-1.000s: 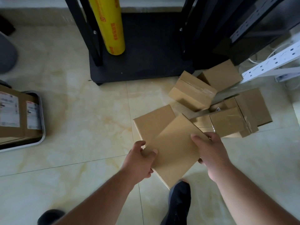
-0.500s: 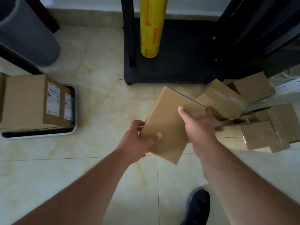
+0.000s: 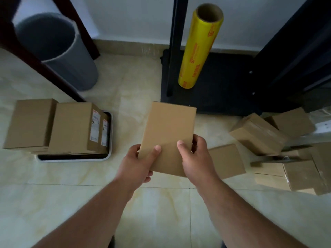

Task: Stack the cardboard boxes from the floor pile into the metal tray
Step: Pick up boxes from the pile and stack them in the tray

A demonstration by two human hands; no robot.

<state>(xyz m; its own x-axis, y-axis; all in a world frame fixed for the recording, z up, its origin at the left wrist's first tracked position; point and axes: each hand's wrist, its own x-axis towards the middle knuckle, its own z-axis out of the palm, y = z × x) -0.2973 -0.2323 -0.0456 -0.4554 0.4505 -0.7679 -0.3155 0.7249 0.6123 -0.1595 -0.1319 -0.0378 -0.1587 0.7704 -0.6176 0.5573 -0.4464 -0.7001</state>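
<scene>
Cardboard fills the metal tray (image 3: 109, 136) on the floor (image 3: 53, 194) at the left: two brown boxes sit side by side in it, the left stacked box (image 3: 29, 123) plain on top, the right stacked box (image 3: 71, 127) carrying white printed labels on the side that faces the pile, their print too small to read. Only the tray's pale rim and a dark strip of its inside show past them, so whatever lies under the boxes is hidden. Between tray and pile, a person holds a flat brown box (image 3: 167, 135) up off the floor, long side pointing away. The left hand (image 3: 138, 165) grips its near left corner, thumb laid across the top face and the fingers curled beneath, out of sight; the right hand (image 3: 195, 158) grips the near right edge the same way. To the right lies the floor pile (image 3: 258, 133), several taped boxes tumbled at angles, the farthest ones cut off by the frame edge. Behind stands a yellow film roll (image 3: 198, 49) on a black shelf base (image 3: 223, 90), and a grey bin (image 3: 59, 51) at the far left, partly crossed by a dark furniture leg (image 3: 35, 59).
</scene>
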